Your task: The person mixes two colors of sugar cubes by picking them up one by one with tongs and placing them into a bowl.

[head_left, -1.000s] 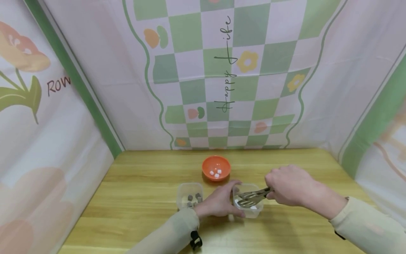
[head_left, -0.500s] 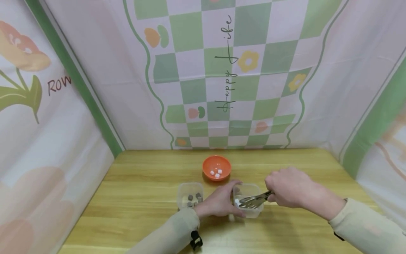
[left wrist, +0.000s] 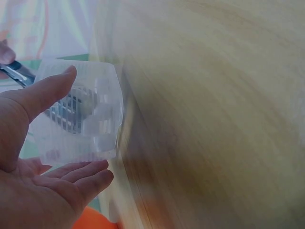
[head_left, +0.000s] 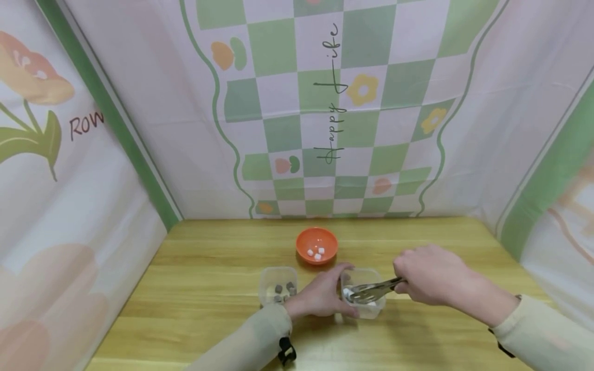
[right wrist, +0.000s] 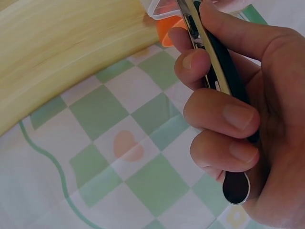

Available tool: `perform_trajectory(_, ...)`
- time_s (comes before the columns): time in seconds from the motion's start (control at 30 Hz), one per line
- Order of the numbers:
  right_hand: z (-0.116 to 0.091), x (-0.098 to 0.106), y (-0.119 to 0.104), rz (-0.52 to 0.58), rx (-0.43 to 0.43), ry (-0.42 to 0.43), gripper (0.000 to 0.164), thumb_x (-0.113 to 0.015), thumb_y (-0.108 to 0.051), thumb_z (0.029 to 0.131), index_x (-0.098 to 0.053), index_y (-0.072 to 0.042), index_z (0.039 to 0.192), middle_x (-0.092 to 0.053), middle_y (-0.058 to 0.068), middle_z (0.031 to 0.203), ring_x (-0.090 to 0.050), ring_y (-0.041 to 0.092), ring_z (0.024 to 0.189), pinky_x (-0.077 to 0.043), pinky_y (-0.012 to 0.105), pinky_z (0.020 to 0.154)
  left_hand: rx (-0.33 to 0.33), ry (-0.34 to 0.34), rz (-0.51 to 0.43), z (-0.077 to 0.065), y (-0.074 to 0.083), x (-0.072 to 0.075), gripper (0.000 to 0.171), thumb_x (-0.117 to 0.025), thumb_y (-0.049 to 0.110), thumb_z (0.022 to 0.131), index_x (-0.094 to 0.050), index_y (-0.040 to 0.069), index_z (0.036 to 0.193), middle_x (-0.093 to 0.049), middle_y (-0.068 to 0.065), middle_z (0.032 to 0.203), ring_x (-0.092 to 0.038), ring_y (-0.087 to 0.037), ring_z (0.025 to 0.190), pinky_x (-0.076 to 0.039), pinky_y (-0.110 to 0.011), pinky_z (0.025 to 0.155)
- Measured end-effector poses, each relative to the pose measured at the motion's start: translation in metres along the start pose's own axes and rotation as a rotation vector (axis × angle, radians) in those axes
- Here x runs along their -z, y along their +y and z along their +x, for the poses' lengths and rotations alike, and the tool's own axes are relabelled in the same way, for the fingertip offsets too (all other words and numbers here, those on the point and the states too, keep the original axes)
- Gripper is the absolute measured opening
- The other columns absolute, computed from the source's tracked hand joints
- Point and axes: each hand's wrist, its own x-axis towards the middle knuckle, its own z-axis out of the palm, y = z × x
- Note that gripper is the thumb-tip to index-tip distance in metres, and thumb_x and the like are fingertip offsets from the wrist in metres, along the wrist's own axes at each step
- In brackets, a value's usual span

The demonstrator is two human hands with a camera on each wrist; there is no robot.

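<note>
With its thumb and fingers on opposite sides, my left hand [head_left: 321, 296] holds a clear plastic container [head_left: 366, 276] steady on the table. White cubes [head_left: 347, 292] lie in it. My right hand [head_left: 430, 273] grips metal tongs [head_left: 375, 291], its fingers curled round the handle in the right wrist view. The slotted tong heads reach down into the container, close together, beside the cubes. Whether a cube is pinched between them is hidden. In the left wrist view, the slots of the tongs [left wrist: 71, 112] show through the container wall.
An orange bowl [head_left: 317, 235] with a few white cubes stands behind the container. Left of my left hand is a second clear container [head_left: 277, 274] with several dark grey cubes [head_left: 278, 289]; my left forearm partly covers it. Patterned cloth [head_left: 320, 129] hangs behind the wooden table [head_left: 209, 268].
The tongs' arms, spread apart a second ago, have come together inside the container. My right hand has shifted slightly right. My left hand keeps its place on the container.
</note>
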Motion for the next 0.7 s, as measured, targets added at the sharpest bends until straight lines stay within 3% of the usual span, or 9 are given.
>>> perform_trajectory(0.4,-0.0013,-0.0018,0.0009,0.000,0.005,0.058,0.036,-0.088,-0.036,0.085,-0.057,-0.026,0.069,-0.046,-0.015,0.065,-0.037,0.005,0.053,-0.036,0.029,0.046,0.010,0.000,-0.014,-0.0013,0.0001,-0.0002,0.106,-0.100,0.030,0.070,-0.042,0.025,0.159,-0.062,-0.001,0.140,-0.060,-0.012,0.119,-0.053,-0.035,0.102)
perform_trajectory(0.7,0.0034,0.0009,-0.0036,-0.088,0.018,0.104,0.040,-0.091,-0.033,0.081,-0.054,-0.022,0.068,-0.046,-0.012,0.064,-0.040,0.008,0.052,-0.041,0.033,0.045,0.003,0.009,-0.001,-0.0001,0.0009,-0.0004,0.106,-0.100,0.029,0.070,-0.043,0.022,0.158,-0.064,-0.003,0.138,-0.061,-0.012,0.118,-0.052,-0.034,0.103)
